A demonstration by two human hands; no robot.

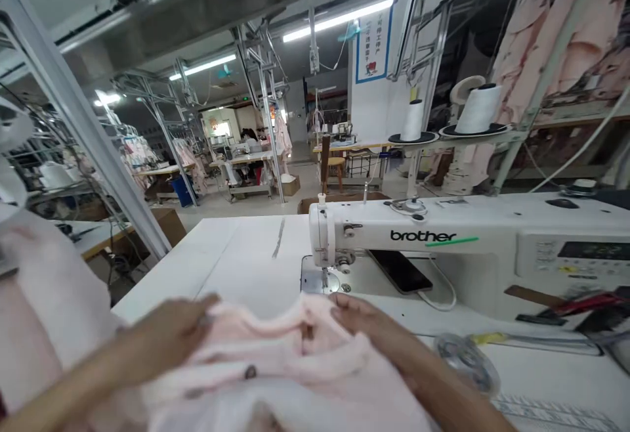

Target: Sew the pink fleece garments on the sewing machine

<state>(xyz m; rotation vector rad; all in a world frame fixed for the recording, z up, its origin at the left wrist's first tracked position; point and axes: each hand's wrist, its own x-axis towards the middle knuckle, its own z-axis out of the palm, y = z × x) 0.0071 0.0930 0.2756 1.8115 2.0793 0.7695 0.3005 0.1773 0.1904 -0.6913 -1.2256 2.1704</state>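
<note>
A pale pink fleece garment [275, 360] lies bunched on the white sewing table [236, 248] in front of me. My left hand [172, 333] rests on its left side, fingers curled onto the fabric's edge. My right hand [364, 327] presses on the fabric's right side, fingertips pinching a fold just in front of the needle [325, 279]. A white Brother sewing machine [443, 241] stands behind the garment, its head above the needle plate [315, 282]. Both hands are slightly blurred.
A black phone [399, 271] with a white cable lies under the machine arm. Two white thread cones [480, 109] stand on a rack behind. More pink fabric [44, 301] is piled at left. A roll of clear tape [462, 360] and red-handled tool [585, 304] lie at right.
</note>
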